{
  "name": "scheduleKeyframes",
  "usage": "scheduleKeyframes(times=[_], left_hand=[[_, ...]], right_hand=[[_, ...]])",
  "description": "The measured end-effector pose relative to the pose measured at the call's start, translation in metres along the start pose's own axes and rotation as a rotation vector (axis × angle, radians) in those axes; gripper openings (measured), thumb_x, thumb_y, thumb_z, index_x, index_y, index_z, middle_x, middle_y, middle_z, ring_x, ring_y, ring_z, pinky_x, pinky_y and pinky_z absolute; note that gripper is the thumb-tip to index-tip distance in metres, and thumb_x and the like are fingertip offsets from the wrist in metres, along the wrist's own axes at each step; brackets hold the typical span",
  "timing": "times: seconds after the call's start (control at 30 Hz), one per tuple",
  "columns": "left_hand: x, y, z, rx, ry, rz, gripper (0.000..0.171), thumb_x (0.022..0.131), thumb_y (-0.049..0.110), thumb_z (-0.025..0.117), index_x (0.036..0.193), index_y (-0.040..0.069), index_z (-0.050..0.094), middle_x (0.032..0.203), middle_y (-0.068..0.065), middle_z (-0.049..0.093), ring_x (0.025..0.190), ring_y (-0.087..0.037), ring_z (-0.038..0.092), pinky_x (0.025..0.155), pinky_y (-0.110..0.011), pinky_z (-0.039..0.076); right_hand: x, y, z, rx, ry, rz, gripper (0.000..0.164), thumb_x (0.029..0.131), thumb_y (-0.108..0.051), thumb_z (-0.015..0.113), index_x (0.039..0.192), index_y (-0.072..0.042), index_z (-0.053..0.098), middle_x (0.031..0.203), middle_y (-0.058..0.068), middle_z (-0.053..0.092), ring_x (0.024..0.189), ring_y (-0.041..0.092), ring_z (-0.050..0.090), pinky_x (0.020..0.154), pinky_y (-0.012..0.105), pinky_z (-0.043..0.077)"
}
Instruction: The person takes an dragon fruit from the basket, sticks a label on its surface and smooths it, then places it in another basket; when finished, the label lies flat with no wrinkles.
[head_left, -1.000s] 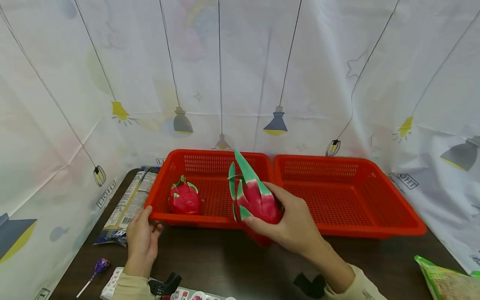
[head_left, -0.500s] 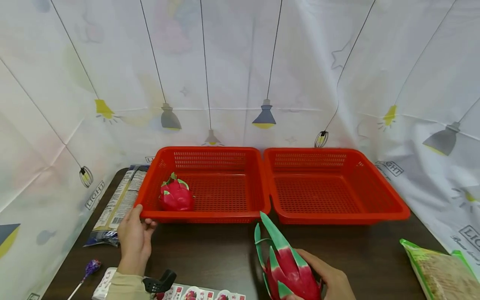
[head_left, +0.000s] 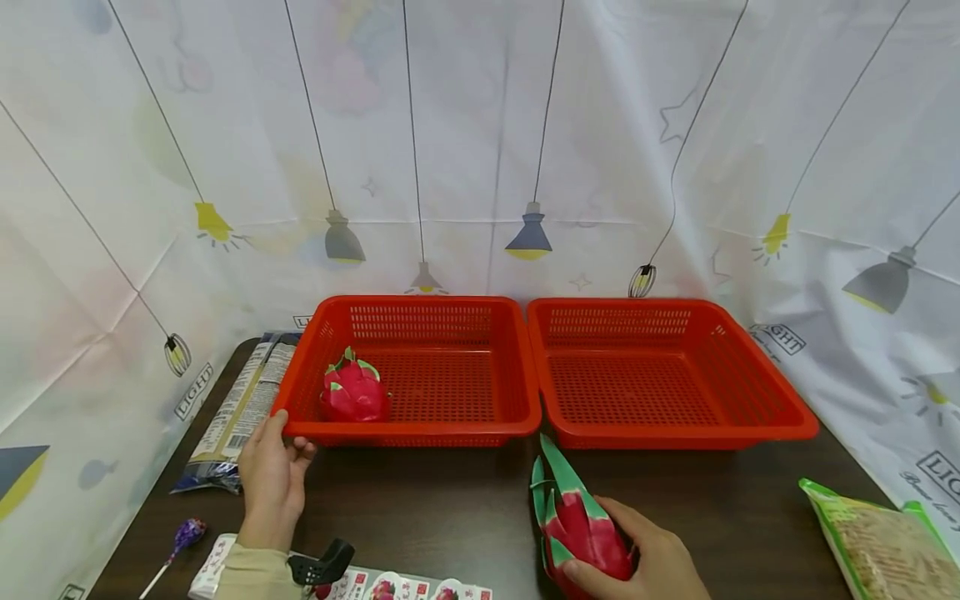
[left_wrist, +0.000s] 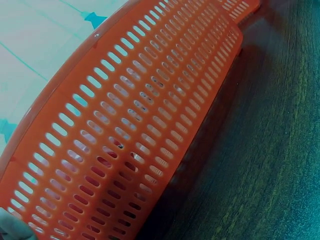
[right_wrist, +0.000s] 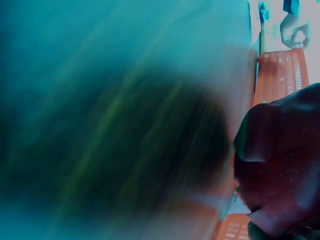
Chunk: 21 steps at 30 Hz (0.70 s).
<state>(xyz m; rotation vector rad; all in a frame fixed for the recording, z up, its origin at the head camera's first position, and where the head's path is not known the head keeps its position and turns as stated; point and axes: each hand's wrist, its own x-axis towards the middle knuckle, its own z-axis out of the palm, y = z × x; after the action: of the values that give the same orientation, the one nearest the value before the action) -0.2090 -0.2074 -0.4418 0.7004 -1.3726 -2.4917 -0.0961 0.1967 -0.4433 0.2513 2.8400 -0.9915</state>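
Note:
With thumb over the rim and fingers below, my left hand (head_left: 272, 483) grips the front left corner of the left red basket (head_left: 442, 431). The left wrist view shows that basket's slotted wall (left_wrist: 125, 110) and a fingertip at the bottom left. A pink dragon fruit (head_left: 355, 392) with green tips sits inside it, toward the left. My right hand (head_left: 648, 558) holds a second, longer dragon fruit (head_left: 588, 533) over the table in front of the baskets, its long green tips pointing away. This fruit (right_wrist: 280, 165) looks dark and close in the right wrist view.
Another red basket (head_left: 675, 434) stands against the first one's right side. A silvery packet (head_left: 243, 412) lies at the left, with a purple lollipop (head_left: 187, 533) nearer. Sticker sheets (head_left: 420, 587) lie at the front; a green-edged bag (head_left: 885, 542) lies at the right.
My right hand has carried the long dragon fruit from the left basket's front edge down and to the right, over the table. My left hand keeps its place at the basket corner.

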Motion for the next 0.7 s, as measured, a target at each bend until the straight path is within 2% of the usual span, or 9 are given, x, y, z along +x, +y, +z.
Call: scheduleKeyframes(times=[0.2, 0.47, 0.6, 0.67, 0.7], left_hand=[[0.001, 0.000, 0.000, 0.008, 0.003, 0.008, 0.029, 0.107, 0.034, 0.048, 0.130, 0.016, 0.048, 0.118, -0.002, 0.048, 0.062, -0.005, 0.049, 0.065, -0.017, 0.052], [-0.005, 0.002, 0.001, -0.007, -0.034, -0.028, 0.049, 0.108, 0.042, 0.039, 0.150, 0.017, 0.033, 0.125, 0.001, 0.044, 0.072, -0.007, 0.052, 0.072, -0.020, 0.056], [-0.013, -0.002, -0.006, -0.029, -0.059, -0.060, 0.035, 0.109, 0.042, 0.037, 0.136, 0.021, 0.040, 0.110, 0.006, 0.049, 0.077, -0.008, 0.054, 0.075, -0.021, 0.056], [-0.023, -0.006, -0.011, 0.019, -0.083, -0.090, 0.027, 0.109, 0.043, 0.036, 0.126, 0.023, 0.042, 0.101, 0.008, 0.051, 0.078, -0.007, 0.055, 0.075, -0.022, 0.055], [-0.030, -0.009, -0.013, 0.078, -0.109, -0.099, 0.024, 0.110, 0.041, 0.036, 0.123, 0.022, 0.044, 0.097, 0.008, 0.051, 0.079, -0.007, 0.056, 0.075, -0.023, 0.055]], right_hand=[[0.010, -0.005, 0.000, -0.091, -0.073, 0.015, 0.088, 0.074, -0.066, 0.079, 0.142, -0.014, 0.056, 0.118, 0.001, 0.068, 0.090, 0.015, 0.060, 0.068, 0.032, 0.056], [0.016, -0.006, -0.002, -0.091, -0.121, -0.010, 0.083, 0.084, -0.069, 0.068, 0.142, -0.011, 0.053, 0.121, 0.004, 0.065, 0.095, 0.019, 0.062, 0.071, 0.041, 0.060], [0.018, -0.006, -0.003, -0.114, -0.149, 0.008, 0.086, 0.086, -0.073, 0.062, 0.143, -0.009, 0.051, 0.121, 0.005, 0.065, 0.096, 0.021, 0.063, 0.073, 0.046, 0.061], [0.019, -0.005, -0.004, -0.125, -0.165, 0.015, 0.089, 0.085, -0.073, 0.062, 0.144, -0.008, 0.049, 0.122, 0.005, 0.065, 0.097, 0.021, 0.063, 0.074, 0.047, 0.061], [0.020, -0.005, -0.004, -0.132, -0.171, 0.015, 0.089, 0.085, -0.073, 0.063, 0.145, -0.008, 0.049, 0.122, 0.005, 0.065, 0.097, 0.021, 0.063, 0.074, 0.048, 0.061]])
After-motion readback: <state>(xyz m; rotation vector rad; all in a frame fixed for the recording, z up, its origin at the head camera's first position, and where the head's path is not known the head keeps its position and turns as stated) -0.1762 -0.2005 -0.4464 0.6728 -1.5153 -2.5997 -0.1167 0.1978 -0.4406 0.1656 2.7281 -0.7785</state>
